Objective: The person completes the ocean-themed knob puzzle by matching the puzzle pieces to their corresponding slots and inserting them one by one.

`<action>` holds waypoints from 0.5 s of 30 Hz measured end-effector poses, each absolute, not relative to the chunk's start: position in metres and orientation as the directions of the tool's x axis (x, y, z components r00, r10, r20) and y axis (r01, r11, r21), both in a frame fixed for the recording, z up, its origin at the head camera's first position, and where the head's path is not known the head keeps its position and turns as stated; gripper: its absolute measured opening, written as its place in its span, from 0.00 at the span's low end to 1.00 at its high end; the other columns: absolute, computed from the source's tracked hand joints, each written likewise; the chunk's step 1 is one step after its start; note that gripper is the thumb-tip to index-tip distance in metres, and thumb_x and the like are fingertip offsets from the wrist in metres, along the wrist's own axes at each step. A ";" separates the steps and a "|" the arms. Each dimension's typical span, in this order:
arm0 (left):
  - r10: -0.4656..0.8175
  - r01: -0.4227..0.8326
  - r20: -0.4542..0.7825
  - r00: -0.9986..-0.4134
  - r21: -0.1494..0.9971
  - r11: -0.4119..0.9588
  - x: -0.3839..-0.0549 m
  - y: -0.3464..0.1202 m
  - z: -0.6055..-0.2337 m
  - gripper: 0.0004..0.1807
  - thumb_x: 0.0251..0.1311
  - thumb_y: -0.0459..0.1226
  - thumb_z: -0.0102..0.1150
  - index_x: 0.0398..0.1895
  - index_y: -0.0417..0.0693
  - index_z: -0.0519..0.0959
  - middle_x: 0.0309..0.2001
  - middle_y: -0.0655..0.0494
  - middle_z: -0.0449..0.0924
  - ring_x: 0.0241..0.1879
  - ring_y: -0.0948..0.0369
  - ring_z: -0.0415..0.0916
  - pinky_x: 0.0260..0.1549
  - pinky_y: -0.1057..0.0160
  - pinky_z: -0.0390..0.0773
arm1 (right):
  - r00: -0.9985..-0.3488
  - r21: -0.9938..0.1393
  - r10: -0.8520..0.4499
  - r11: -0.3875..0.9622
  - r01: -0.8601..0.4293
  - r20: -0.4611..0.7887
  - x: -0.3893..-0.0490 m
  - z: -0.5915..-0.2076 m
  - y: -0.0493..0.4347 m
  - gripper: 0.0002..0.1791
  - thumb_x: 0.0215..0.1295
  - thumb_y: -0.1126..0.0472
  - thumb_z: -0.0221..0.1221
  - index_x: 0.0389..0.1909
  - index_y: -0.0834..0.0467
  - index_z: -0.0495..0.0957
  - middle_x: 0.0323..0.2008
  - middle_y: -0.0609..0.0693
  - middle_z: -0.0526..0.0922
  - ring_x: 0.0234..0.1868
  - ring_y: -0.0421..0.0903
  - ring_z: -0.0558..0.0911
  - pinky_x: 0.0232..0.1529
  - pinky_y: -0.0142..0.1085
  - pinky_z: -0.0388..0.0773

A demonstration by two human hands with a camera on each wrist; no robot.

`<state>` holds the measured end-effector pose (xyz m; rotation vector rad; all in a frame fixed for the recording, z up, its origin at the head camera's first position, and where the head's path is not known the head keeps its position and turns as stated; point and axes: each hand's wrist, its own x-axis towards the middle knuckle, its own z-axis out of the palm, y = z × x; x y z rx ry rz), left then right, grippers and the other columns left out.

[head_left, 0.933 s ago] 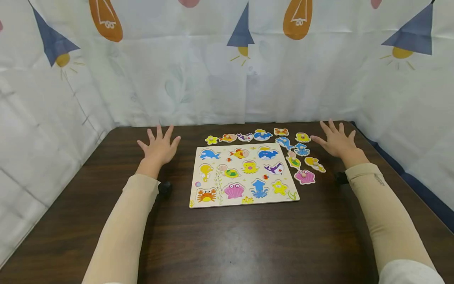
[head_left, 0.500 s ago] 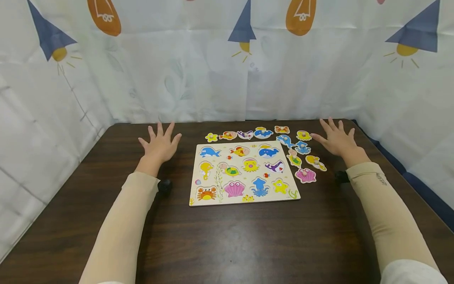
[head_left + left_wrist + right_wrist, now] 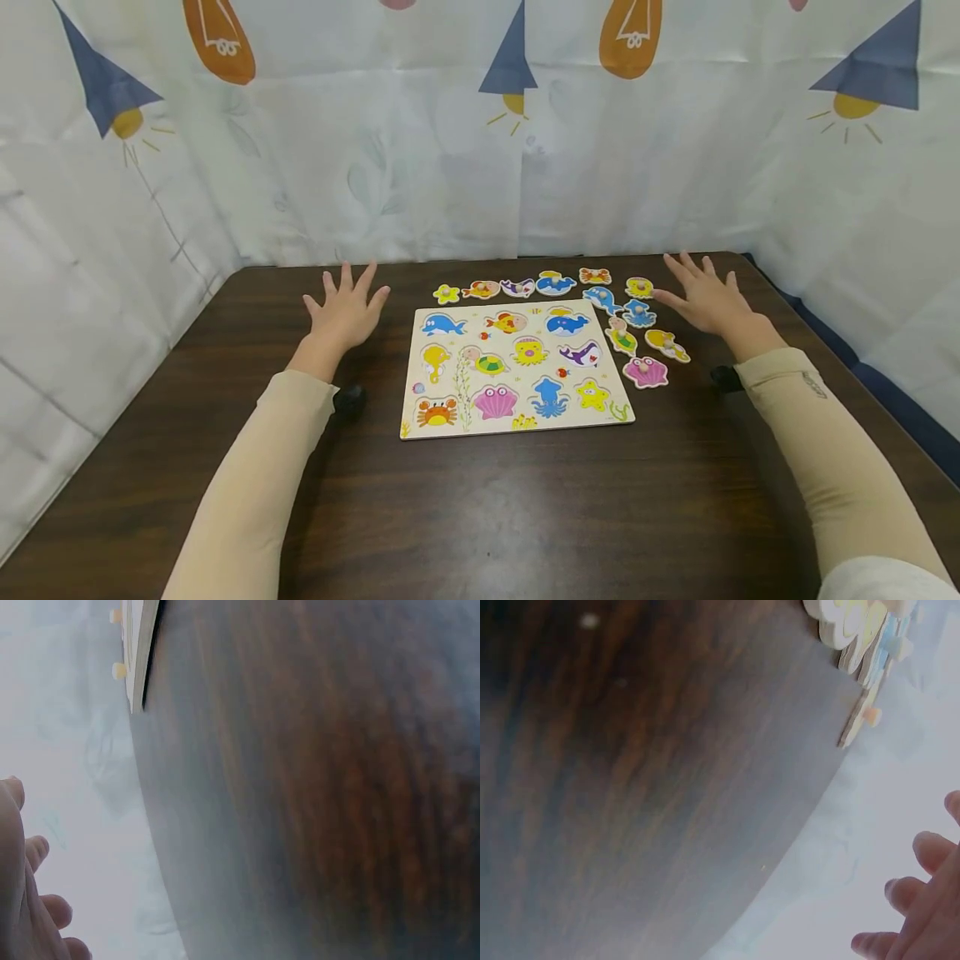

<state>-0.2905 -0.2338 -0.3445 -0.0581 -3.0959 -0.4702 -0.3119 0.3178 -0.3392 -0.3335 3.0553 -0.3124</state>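
Observation:
My left hand point(image 3: 341, 317) has its fingers spread, left of the wooden puzzle board point(image 3: 517, 421), and holds nothing. To the right of the board my right hand point(image 3: 708, 298) is spread too, its thumb close to the yellow octopus piece point(image 3: 639, 288). The board bears printed sea animals. Knobbed pieces lie behind and beside it, among them a yellow starfish point(image 3: 446, 294), a blue whale point(image 3: 555, 284), a crab point(image 3: 595, 276), a turtle point(image 3: 621, 337), a yellow seahorse point(image 3: 666, 345) and a pink shell point(image 3: 645, 372). Fingers of each hand show at the edge of its wrist view.
The dark wooden table point(image 3: 480, 517) reaches back to a white patterned curtain point(image 3: 450, 183), which also hangs at both sides. Dark blue cloth point(image 3: 892, 400) lies past the table's right edge. Black wrist devices point(image 3: 349, 401) sit under both wrists.
My left hand has shifted slightly to the right, and my right hand slightly to the left. The board and the pieces stay where they were.

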 end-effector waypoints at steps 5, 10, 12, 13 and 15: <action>0.046 0.046 0.006 -0.999 0.326 0.944 -0.287 -0.230 -0.343 0.39 0.80 0.61 0.26 0.85 0.57 0.37 0.81 0.35 0.24 0.76 0.31 0.19 0.62 0.21 0.25 | -0.964 -0.198 -0.267 0.945 -0.259 -0.013 -0.307 -0.337 0.314 0.48 0.78 0.33 0.44 0.83 0.59 0.39 0.80 0.69 0.38 0.76 0.76 0.36 0.67 0.75 0.31; 0.074 0.074 0.013 -0.997 0.335 0.939 -0.284 -0.225 -0.341 0.39 0.80 0.62 0.26 0.85 0.57 0.38 0.81 0.36 0.24 0.76 0.32 0.19 0.63 0.22 0.26 | -0.949 -0.214 -0.316 0.926 -0.310 0.007 -0.295 -0.335 0.310 0.47 0.79 0.36 0.47 0.83 0.59 0.41 0.80 0.68 0.39 0.77 0.74 0.37 0.69 0.72 0.33; 0.080 0.080 0.012 -0.997 0.335 0.939 -0.282 -0.224 -0.341 0.40 0.79 0.62 0.26 0.85 0.57 0.37 0.81 0.36 0.24 0.76 0.32 0.20 0.63 0.22 0.26 | -0.943 -0.219 -0.334 0.919 -0.327 0.006 -0.290 -0.335 0.307 0.47 0.79 0.37 0.48 0.83 0.59 0.42 0.80 0.68 0.39 0.77 0.73 0.37 0.70 0.71 0.34; 0.083 0.082 0.012 -0.996 0.336 0.938 -0.281 -0.223 -0.342 0.39 0.79 0.62 0.27 0.85 0.57 0.38 0.81 0.36 0.24 0.76 0.32 0.20 0.63 0.22 0.26 | -0.939 -0.222 -0.344 0.915 -0.336 0.004 -0.288 -0.334 0.305 0.47 0.79 0.37 0.49 0.83 0.59 0.42 0.80 0.67 0.39 0.78 0.73 0.37 0.71 0.70 0.34; 0.088 0.085 0.008 -0.996 0.338 0.937 -0.279 -0.223 -0.343 0.39 0.80 0.61 0.27 0.85 0.57 0.37 0.81 0.37 0.24 0.76 0.32 0.20 0.64 0.22 0.27 | -0.932 -0.233 -0.362 0.907 -0.350 -0.006 -0.283 -0.333 0.302 0.47 0.78 0.38 0.50 0.83 0.59 0.43 0.81 0.67 0.40 0.78 0.72 0.38 0.71 0.70 0.37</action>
